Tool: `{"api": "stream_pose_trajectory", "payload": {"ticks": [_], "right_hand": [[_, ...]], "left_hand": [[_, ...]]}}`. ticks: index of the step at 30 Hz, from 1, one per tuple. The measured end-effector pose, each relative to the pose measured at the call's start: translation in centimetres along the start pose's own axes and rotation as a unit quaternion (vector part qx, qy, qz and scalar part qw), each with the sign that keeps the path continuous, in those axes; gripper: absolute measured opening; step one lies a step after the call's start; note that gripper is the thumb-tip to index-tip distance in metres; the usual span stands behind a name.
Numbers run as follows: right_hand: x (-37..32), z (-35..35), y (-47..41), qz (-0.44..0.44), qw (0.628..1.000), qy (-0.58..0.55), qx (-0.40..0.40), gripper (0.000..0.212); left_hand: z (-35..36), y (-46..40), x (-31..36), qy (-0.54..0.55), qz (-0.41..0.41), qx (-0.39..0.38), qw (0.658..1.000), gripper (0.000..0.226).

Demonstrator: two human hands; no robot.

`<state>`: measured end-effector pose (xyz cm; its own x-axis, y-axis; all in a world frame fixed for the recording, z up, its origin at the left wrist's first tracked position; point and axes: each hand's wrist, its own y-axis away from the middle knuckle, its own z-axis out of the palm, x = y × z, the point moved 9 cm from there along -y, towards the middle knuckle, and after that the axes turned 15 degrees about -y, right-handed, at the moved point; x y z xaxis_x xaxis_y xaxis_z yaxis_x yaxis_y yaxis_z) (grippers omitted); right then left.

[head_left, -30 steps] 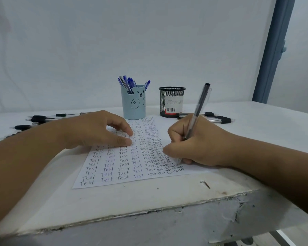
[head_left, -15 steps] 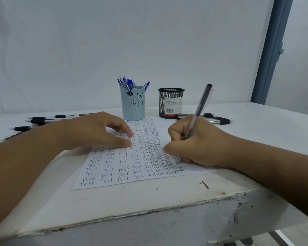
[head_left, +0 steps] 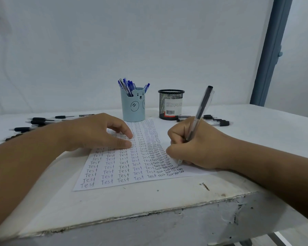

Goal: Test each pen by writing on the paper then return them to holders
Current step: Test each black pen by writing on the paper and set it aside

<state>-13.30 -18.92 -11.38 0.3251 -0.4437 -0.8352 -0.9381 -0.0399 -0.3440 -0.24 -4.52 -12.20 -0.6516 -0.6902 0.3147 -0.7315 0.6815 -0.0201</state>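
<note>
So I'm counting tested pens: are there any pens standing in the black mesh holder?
No, nothing shows above the rim of the mesh holder; the upright pens are all in the blue holder.

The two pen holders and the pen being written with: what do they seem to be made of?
The blue holder looks like matte molded plastic: smooth, opaque, with a printed bear face. The black holder looks like metal wire mesh, see-through with a solid rim, though coated plastic is possible. The pen in the right hand seems to be clear glossy plastic, with a dark core showing through the barrel.
</note>
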Motion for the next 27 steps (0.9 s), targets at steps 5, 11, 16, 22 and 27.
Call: {"api": "stream_pose_trajectory", "payload": {"ticks": [5,11,16,22,27], "right_hand": [[0.12,0.14,-0.01,0.0,1.0,0.001,-0.012,0.039],[-0.11,-0.05,-0.03,-0.015,1.0,0.019,-0.002,0.038],[0.05,0.02,-0.12,-0.011,1.0,0.012,0.0,0.035],[0.12,-0.06,-0.19,-0.019,1.0,0.008,-0.001,0.036],[0.01,-0.35,-0.17,-0.031,0.999,-0.025,0.012,0.047]], "left_hand": [[0.02,0.04,0.0,-0.001,0.0,0.002,1.0,0.036],[0.03,-0.08,-0.13,-0.008,-0.001,0.002,1.0,0.028],[0.0,0.03,-0.1,-0.005,0.001,0.002,1.0,0.038],[0.06,-0.03,-0.02,0.001,0.007,0.001,1.0,0.032],[0.05,0.1,0.02,0.007,0.008,0.002,1.0,0.037]]}}
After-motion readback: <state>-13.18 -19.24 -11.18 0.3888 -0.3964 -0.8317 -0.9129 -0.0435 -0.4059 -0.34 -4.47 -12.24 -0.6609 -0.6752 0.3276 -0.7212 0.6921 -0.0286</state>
